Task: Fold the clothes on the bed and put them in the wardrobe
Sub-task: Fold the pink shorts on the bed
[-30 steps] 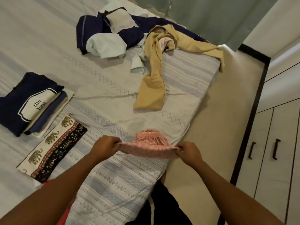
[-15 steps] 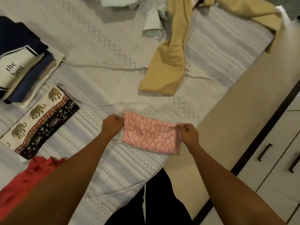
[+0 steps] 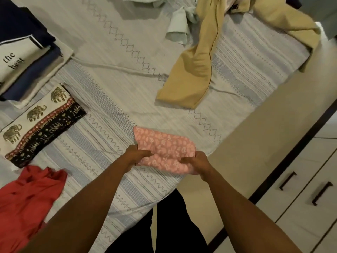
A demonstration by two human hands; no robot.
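A small pink patterned garment lies folded near the bed's front corner. My left hand grips its near left edge and my right hand grips its near right edge, both with fingers curled into the cloth. A tan garment sprawls unfolded across the bed farther back. A folded stack with a navy and white "the best" shirt sits at the far left. Below it lies a folded elephant-print cloth. The wardrobe with dark handles stands at the right.
A red garment lies crumpled at the bed's near left. Pale green and white clothes sit at the top edge. A strip of beige floor runs between bed and wardrobe. My dark trousers show below.
The pink garment, held up in the air a second ago, now lies flat on the bed. Both hands have shifted from its side edges to its near edge. The view tilted down.
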